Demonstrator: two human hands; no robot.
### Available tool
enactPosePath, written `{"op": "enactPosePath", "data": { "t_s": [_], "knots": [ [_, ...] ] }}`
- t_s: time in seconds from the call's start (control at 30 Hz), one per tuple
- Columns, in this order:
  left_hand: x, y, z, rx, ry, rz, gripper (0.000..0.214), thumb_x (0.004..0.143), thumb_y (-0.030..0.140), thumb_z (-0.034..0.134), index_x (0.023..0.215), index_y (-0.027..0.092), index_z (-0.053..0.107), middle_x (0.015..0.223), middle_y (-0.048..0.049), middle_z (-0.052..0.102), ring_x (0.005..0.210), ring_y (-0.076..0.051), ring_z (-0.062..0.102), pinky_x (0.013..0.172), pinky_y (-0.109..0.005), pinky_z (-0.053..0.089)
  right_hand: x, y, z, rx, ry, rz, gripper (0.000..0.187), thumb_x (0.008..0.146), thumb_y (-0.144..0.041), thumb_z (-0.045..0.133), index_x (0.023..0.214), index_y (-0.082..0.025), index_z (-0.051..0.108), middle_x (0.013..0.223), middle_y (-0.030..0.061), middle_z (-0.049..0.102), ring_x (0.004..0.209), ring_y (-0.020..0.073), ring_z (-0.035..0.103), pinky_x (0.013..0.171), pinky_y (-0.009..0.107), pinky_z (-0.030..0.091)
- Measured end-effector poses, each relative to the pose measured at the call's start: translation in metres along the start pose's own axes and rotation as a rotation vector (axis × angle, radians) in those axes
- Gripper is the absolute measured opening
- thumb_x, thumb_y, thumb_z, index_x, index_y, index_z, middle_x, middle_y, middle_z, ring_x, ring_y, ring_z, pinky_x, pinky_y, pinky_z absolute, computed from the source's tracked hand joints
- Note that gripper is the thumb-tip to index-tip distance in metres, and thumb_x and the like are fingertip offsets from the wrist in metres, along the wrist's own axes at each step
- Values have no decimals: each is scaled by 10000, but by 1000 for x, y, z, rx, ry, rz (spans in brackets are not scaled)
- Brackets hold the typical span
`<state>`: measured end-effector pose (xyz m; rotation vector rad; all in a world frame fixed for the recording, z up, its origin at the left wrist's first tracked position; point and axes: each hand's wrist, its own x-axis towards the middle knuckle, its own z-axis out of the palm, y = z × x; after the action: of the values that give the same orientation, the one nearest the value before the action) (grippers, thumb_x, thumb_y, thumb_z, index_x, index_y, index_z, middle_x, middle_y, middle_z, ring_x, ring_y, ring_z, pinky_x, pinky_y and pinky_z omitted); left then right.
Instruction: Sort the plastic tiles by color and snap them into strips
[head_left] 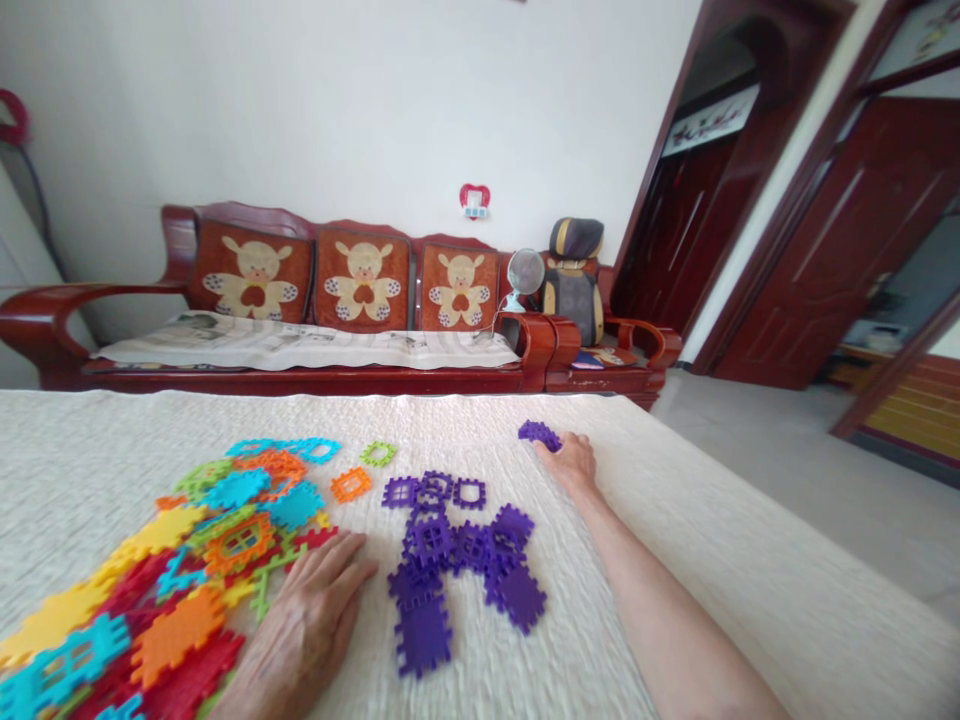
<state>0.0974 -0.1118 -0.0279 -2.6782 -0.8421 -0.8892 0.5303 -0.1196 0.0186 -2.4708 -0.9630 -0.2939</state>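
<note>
At the far right of the table, my right hand (574, 461) has its fingers closed around a small stack of purple interlocking tiles (538, 433). My left hand (319, 600) lies on the cloth with its fingers stretched out, beside a heap of mixed-colour interlocking tiles (176, 630) in orange, yellow, red, blue and green. Between the two hands is a loose pile of purple tiles (424, 635), some solid and some with window cut-outs. A single orange frame tile (351, 485) and a green frame tile (377, 454) lie apart from the heap.
A pale textured cloth (720, 600) covers the table, whose right edge slants down towards me. Beyond it stands a wooden sofa (375, 380) with bear cushions (365, 280). A small fan (525, 272) and a massage chair pad (574, 295) are at its right.
</note>
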Motion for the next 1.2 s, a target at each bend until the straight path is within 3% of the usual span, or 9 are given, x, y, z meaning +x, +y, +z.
{"op": "enactPosePath", "data": {
  "t_s": [0.3, 0.43, 0.53, 0.63, 0.7, 0.83, 0.97, 1.07, 1.2],
  "knots": [
    [6, 4, -7, -22, -10, 4, 319, 872, 167, 454, 1095, 272, 657, 1236, -71, 616, 1146, -251, 570, 931, -454, 512, -2, -1, -2, 93, 58, 4, 679, 735, -572, 565, 1211, -88, 555, 1155, 198, 540, 1080, 337, 525, 921, 435, 415],
    [7, 6, -9, -42, -24, -16, 315, 871, 162, 459, 1093, 270, 654, 1245, -72, 610, 1157, -252, 560, 938, -455, 508, -9, -20, -11, 310, 164, -330, 480, 767, -427, 569, 1152, -141, 576, 1132, 142, 556, 1088, 278, 520, 964, 408, 400],
    [8, 7, -10, -46, -23, -20, 322, 868, 153, 455, 1094, 267, 654, 1243, -73, 610, 1163, -253, 557, 941, -457, 506, -22, -43, -20, 490, -160, -651, 330, 770, -340, 584, 1062, -188, 611, 1044, 76, 602, 966, 197, 574, 896, 340, 444],
    [8, 7, -10, -39, -27, -18, 334, 862, 142, 453, 1098, 268, 652, 1245, -72, 608, 1171, -252, 554, 950, -460, 502, -40, -62, -23, 519, -553, -831, 393, 722, -355, 677, 1083, -208, 622, 1095, 53, 600, 948, 169, 582, 844, 298, 462],
    [7, 6, -9, -23, -29, -11, 342, 857, 142, 458, 1110, 271, 649, 1254, -72, 605, 1170, -252, 557, 950, -459, 503, -50, -69, -22, 476, -629, -897, 441, 665, -337, 733, 1075, -205, 636, 1099, 52, 589, 944, 169, 577, 825, 285, 465],
    [3, 2, -2, 2, -15, 8, 345, 855, 157, 467, 1118, 286, 649, 1253, -68, 609, 1148, -258, 575, 928, -469, 517, -61, -75, -19, 356, -578, -1022, 441, 593, -305, 782, 1003, -181, 679, 971, 53, 614, 897, 189, 568, 809, 293, 459],
    [1, 0, 1, 4, -8, -1, 337, 863, 171, 468, 1115, 302, 650, 1261, -57, 607, 1159, -259, 569, 929, -477, 516, -59, -74, -24, 387, -594, -1004, 276, 743, -286, 640, 993, -187, 697, 942, 48, 657, 841, 173, 588, 772, 272, 451],
    [3, 1, -3, 7, 1, 17, 332, 860, 174, 466, 1106, 296, 652, 1244, -60, 619, 1133, -255, 587, 907, -462, 530, -52, -69, -28, 483, -637, -801, 298, 843, -248, 456, 1019, -194, 690, 835, 14, 692, 764, 149, 610, 720, 251, 448],
    [8, 4, -10, 17, 6, 38, 332, 847, 161, 464, 1091, 280, 655, 1226, -67, 629, 1122, -248, 597, 903, -441, 537, -42, -60, -23, 496, -627, -606, 366, 826, -211, 398, 1059, -181, 679, 752, 4, 695, 701, 147, 618, 677, 250, 447]
  ]
}}
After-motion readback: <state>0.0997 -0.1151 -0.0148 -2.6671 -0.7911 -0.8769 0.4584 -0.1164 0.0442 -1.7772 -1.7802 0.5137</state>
